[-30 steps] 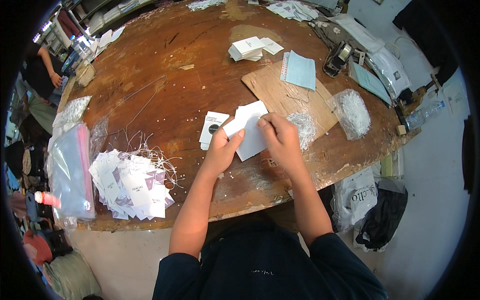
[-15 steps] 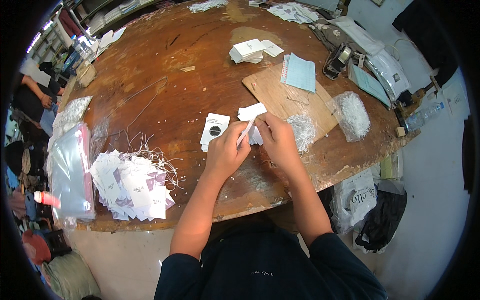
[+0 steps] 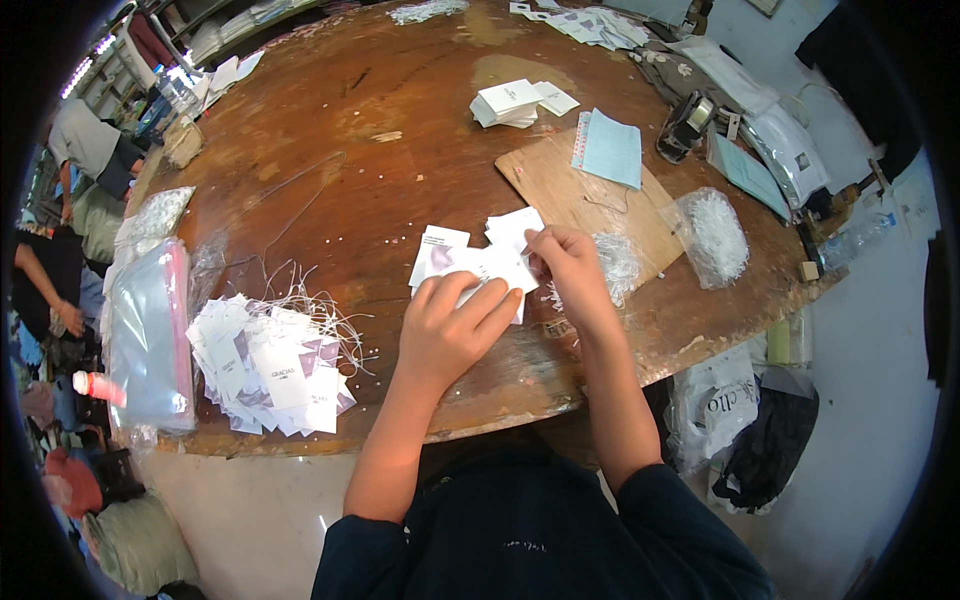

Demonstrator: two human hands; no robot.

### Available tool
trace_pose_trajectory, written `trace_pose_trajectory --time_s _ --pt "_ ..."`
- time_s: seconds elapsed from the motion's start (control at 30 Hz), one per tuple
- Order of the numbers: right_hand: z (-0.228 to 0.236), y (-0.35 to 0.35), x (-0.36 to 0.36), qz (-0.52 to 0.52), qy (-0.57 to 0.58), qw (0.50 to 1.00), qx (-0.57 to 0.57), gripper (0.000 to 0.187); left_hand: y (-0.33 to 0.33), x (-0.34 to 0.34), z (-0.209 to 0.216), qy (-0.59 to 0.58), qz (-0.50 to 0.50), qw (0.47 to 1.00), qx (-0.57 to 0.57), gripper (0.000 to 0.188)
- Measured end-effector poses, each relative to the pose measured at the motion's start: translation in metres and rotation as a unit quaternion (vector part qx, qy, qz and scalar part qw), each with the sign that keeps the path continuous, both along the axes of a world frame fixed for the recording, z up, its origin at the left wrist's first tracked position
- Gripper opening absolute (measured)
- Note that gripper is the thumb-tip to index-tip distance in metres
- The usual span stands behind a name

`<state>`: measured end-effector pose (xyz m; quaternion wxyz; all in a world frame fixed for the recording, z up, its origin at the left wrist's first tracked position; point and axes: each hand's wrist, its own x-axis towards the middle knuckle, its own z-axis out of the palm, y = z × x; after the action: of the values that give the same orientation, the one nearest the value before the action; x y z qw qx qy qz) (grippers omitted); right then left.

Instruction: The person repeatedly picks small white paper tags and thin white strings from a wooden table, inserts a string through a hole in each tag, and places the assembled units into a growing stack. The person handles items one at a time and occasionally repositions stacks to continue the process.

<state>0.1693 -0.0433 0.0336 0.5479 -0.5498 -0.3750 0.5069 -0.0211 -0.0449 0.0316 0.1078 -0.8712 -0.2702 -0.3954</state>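
Two hands: my left hand (image 3: 450, 325) and right hand (image 3: 565, 268) meet over a small bunch of white paper tags (image 3: 480, 258) near the table's front edge.
Change: a second ago the hands held one larger white sheet up between them; now the paper is lower and gathered, the left hand pressed flat on it.
Meaning: I judge the tags have been squared together and brought down to the wood, so the handling has passed from lifting to sorting or threading.
Left grip: palm down, fingers spread across the tags, pinning rather than pinching.
Right grip: fingertips closed narrowly on the upper corner of the top tag.
Tag position: on the wooden table (image 3: 380, 130), just left of the cardboard sheet (image 3: 560, 185), touching both hands.
Finished pile: strung tags (image 3: 270, 365) lie well to the left, beside a clear plastic bag (image 3: 150, 335).
Right side: a bag of white threads (image 3: 712, 235) sits near the table's rim; loose threads (image 3: 615, 262) lie just beside the right hand.
Edges: the table's front edge runs directly beneath both wrists, so little room remains toward me.
Open room: bare wood spreads away beyond the tags, up to a small stack of cards (image 3: 510, 100).
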Motion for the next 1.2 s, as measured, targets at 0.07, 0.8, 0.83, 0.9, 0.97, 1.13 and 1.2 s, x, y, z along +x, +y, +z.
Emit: trace_pose_trajectory --time_s 0.07,0.8,0.83,0.9,0.97,1.13,1.2 --pt "0.0 0.008 -0.001 -0.043 -0.041 0.997 0.051 0.034 -0.008 -0.021 -0.002 0.015 0.038 0.999 -0.016 0.021" --pt "-0.046 -0.005 -0.011 -0.104 -0.617 0.774 0.093 0.044 0.039 -0.028 -0.017 0.062 0.282 0.915 -0.282 0.052" --pt "-0.047 -0.005 -0.011 -0.107 -0.612 0.778 0.092 0.044 0.044 -0.015 -0.021 0.08 0.283 0.907 -0.301 0.053" --pt "-0.048 -0.005 -0.011 -0.109 -0.61 0.778 0.101 0.043 0.049 -0.007 -0.027 0.094 0.292 0.899 -0.314 0.055" --pt "-0.049 -0.005 -0.011 -0.111 -0.607 0.78 0.1 0.043 0.05 -0.003 -0.033 0.093 0.307 0.894 -0.313 0.056" --pt "-0.05 -0.006 -0.012 -0.103 -0.604 0.785 0.089 0.043 0.046 -0.005 -0.039 0.068 0.319 0.902 -0.283 0.06" --pt "-0.051 -0.005 -0.011 -0.099 -0.598 0.79 0.095 0.043 0.045 -0.006 -0.039 0.055 0.314 0.905 -0.28 0.061"
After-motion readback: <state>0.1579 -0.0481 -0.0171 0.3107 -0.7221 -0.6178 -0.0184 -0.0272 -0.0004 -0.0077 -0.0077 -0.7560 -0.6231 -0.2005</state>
